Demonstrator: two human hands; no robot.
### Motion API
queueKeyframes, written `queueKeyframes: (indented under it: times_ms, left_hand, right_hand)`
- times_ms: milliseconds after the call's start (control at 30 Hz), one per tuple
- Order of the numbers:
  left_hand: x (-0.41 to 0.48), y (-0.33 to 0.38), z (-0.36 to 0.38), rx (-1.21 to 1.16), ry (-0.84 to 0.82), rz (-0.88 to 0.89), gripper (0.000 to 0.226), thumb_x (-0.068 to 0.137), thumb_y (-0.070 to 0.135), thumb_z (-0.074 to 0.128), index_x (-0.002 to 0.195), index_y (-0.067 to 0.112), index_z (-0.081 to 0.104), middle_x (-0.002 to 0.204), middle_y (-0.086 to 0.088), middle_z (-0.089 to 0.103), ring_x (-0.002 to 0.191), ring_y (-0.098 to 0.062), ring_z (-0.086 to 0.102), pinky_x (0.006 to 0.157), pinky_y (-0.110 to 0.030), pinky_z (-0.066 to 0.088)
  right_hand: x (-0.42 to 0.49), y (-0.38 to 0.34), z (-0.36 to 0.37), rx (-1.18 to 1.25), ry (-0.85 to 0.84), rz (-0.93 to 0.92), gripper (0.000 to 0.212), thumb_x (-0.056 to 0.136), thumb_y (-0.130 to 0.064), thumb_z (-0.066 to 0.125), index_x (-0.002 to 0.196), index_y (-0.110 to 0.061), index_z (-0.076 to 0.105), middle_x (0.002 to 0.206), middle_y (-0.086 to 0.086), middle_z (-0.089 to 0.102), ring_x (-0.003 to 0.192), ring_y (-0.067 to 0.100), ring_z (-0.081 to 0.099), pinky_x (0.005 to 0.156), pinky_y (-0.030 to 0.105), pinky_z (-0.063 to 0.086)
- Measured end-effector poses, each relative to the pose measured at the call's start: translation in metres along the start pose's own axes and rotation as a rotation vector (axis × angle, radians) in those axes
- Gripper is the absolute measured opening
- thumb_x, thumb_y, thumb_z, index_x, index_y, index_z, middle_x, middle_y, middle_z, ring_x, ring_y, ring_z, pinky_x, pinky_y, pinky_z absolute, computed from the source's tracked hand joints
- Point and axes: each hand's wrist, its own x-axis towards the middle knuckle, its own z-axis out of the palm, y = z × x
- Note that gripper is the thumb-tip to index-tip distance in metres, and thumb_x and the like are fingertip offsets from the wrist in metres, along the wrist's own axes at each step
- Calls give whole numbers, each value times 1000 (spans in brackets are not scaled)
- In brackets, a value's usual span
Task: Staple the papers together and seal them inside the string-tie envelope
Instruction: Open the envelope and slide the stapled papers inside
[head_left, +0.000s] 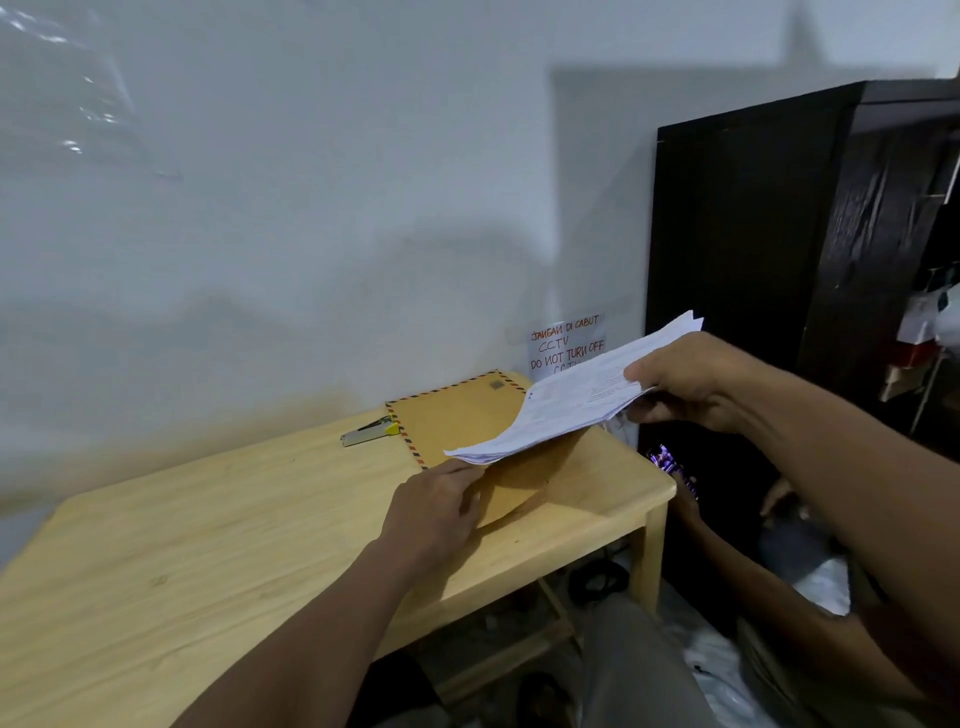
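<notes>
Right hand (691, 384) grips the papers (566, 400) above the envelope (457, 415), left hand (436, 512) holding its flap; stapler (370, 431) idle nearby, insertion and string-tie sealing apparently remain

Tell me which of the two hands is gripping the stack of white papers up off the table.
The right hand: it pinches the stack of white papers in the air. The left hand rests low on the brown envelope lying on the wooden table.
</notes>
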Motion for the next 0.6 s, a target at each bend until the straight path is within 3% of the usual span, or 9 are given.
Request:
queueKeyframes:
  times_ms: [67,167,300,367,400,467,500,533,600]
  left_hand:
    - [2,4,0,1,-11,-21,47,95,38,57,142,33,51,140,12,57,117,-10,57,93,-25,50]
    - [-1,5,-4,29,-47,-102,57,91,45,59,146,35,46,142,9,56,121,-14,55,98,-29,48]
    - [-10,15,-3,-293,7,-285,34,89,37,68,121,37,57,116,16,61,108,-15,60,95,-33,51]
    - [-24,1,-8,-189,29,-391,21,97,42,55,117,49,58,114,21,64,116,-8,57,106,-27,44]
    - [-22,-1,-11,-89,-36,-465,28,100,45,47,125,52,58,123,22,64,124,-4,53,107,-21,39]
    - [-4,-6,1,-97,84,-235,45,94,50,55,134,32,60,130,6,65,116,-17,60,90,-21,45]
    - [3,2,-2,-51,-43,-151,56,86,53,59,134,24,61,127,0,67,107,-20,63,82,-21,45]
    - [1,2,-6,-65,-114,-120,63,82,56,60,134,21,61,126,-2,67,102,-20,63,80,-20,46]
    - [4,2,-6,-64,-72,-115,68,80,60,58,137,22,59,129,-2,65,105,-20,63,84,-24,50]
  right_hand:
    - [-16,-12,-15,31,-28,41,14,91,10,57,104,5,58,108,23,65,77,28,67,47,32,60]
    - [-35,-24,-43,19,-58,66,10,88,9,63,82,2,58,83,18,62,69,22,61,36,22,53]
    - [-44,-21,-67,-3,-159,83,15,78,7,73,91,7,64,68,17,71,58,20,69,40,21,54]
    - [-42,-14,-75,-27,-192,121,24,75,5,77,96,10,66,72,19,73,54,19,70,43,22,56]
    - [-43,-12,-77,-34,-207,137,28,74,5,77,99,11,67,78,21,74,56,20,70,44,22,57]
    - [-40,-7,-80,-32,-197,154,30,75,4,77,102,11,66,88,24,74,61,22,72,46,24,59]
    - [-35,-4,-83,-40,-198,154,28,78,4,75,103,12,66,91,24,73,63,23,71,47,25,59]
    - [-35,-4,-85,-33,-195,155,27,80,4,74,104,12,65,94,24,73,65,23,71,47,25,59]
    - [-34,-2,-85,-37,-158,169,29,81,3,73,108,11,65,100,26,71,69,24,71,48,26,60]
